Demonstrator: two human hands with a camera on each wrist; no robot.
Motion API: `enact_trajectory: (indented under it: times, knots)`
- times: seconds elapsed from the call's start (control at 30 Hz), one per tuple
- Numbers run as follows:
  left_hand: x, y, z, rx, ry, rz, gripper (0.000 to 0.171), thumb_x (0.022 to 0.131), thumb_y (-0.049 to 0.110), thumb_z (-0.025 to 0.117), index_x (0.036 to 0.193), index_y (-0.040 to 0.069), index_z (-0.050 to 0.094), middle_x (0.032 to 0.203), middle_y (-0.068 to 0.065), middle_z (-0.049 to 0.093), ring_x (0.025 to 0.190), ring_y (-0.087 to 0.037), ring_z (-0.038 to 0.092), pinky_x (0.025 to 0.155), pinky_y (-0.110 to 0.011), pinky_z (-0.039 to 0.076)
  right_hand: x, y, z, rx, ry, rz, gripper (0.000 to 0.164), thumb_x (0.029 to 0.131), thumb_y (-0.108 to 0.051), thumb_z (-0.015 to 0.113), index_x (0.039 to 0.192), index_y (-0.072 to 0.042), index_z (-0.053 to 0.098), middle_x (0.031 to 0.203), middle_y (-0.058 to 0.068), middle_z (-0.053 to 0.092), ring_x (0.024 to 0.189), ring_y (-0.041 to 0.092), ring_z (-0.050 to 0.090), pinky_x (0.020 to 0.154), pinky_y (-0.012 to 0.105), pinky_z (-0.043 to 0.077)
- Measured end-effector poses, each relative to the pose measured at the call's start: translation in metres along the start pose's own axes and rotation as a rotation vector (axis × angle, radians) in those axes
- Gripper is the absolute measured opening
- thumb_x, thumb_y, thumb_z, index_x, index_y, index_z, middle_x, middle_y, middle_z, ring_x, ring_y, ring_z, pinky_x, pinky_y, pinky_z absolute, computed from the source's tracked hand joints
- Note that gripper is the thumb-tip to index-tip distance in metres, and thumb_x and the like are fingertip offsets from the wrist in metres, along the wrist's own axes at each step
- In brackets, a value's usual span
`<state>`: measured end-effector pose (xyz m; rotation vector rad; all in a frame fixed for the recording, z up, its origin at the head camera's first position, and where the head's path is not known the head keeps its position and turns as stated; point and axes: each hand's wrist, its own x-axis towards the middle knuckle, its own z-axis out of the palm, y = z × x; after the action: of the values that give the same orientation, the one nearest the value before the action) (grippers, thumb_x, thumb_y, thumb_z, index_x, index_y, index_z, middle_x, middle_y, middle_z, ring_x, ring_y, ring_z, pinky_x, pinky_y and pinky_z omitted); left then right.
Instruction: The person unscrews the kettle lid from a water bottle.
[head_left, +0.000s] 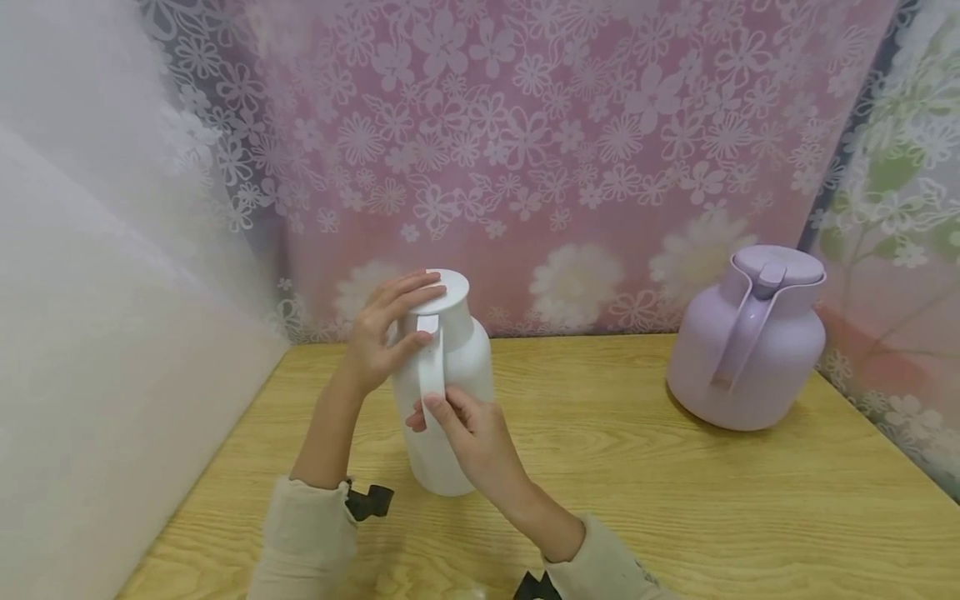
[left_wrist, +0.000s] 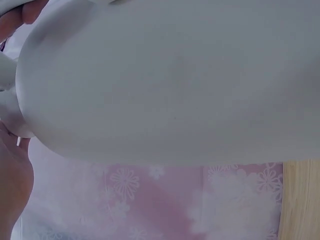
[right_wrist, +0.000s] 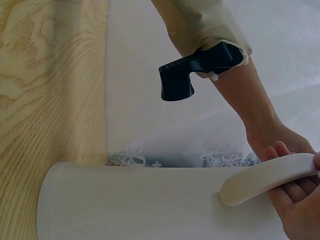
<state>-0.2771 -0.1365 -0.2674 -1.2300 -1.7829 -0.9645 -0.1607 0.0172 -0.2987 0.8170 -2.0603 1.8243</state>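
A white vacuum jug (head_left: 470, 367) with a round lid (head_left: 453, 288) stands on the wooden table, left of the middle in the head view. My left hand (head_left: 375, 337) holds its top, fingers laid across the lid and thumb at the small lever (head_left: 427, 322) above the handle. Lower down, my right hand (head_left: 480, 442) grips the curved handle (right_wrist: 270, 179), thumb on its outer face and fingers wrapped behind. The jug's pale body (left_wrist: 165, 85) fills most of the left wrist view. Part of the lid is hidden under the left fingers.
A lilac vacuum jug (head_left: 757, 350) stands at the right of the wooden table (head_left: 600, 467), its handle toward me. Flowered pink curtain (head_left: 525, 167) hangs behind the table, and a white sheet (head_left: 112, 292) rises along the left edge. Black brackets (head_left: 369, 502) sit at both wrists.
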Motion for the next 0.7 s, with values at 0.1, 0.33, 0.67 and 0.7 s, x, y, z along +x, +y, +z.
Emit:
enact_trajectory:
  times: [0.1,0.33,0.67,0.7]
  knots:
    - [0.0,0.001,-0.002,-0.02,-0.02,-0.026,0.054,0.087,0.053,0.052,0.119,0.011,0.06,0.126,-0.011,0.053,0.121,-0.032,0.04,0.099,-0.048,0.028,0.0,-0.002,0.001,-0.016,0.006,0.011,0.019,0.096,-0.007,0.047,0.089,0.003,0.062,0.078,0.013,0.067,0.08,0.024,0.065,0.077,0.042,0.049]
    - [0.001,0.003,-0.004,-0.023,-0.011,-0.062,0.057,0.084,0.054,0.054,0.112,0.004,0.062,0.121,-0.019,0.054,0.118,-0.035,0.041,0.097,-0.05,0.027,0.001,0.009,0.003,-0.051,0.003,0.037,0.019,0.096,-0.01,0.048,0.087,-0.001,0.061,0.078,0.007,0.068,0.082,0.019,0.064,0.076,0.034,0.048]
    - [0.001,0.003,-0.004,-0.025,-0.013,-0.095,0.057,0.081,0.055,0.057,0.111,0.007,0.064,0.123,-0.011,0.055,0.117,-0.029,0.04,0.095,-0.048,0.029,0.003,0.033,0.003,-0.083,0.018,0.005,0.021,0.097,-0.026,0.048,0.087,-0.013,0.062,0.075,-0.01,0.067,0.081,0.007,0.062,0.073,0.031,0.048]
    - [0.002,0.003,-0.004,-0.023,-0.014,-0.095,0.056,0.081,0.054,0.057,0.111,0.008,0.065,0.123,-0.01,0.055,0.117,-0.029,0.041,0.095,-0.048,0.029,0.003,0.033,0.003,-0.089,0.021,0.002,0.021,0.097,-0.027,0.048,0.087,-0.014,0.062,0.075,-0.011,0.066,0.081,0.006,0.062,0.072,0.031,0.048]
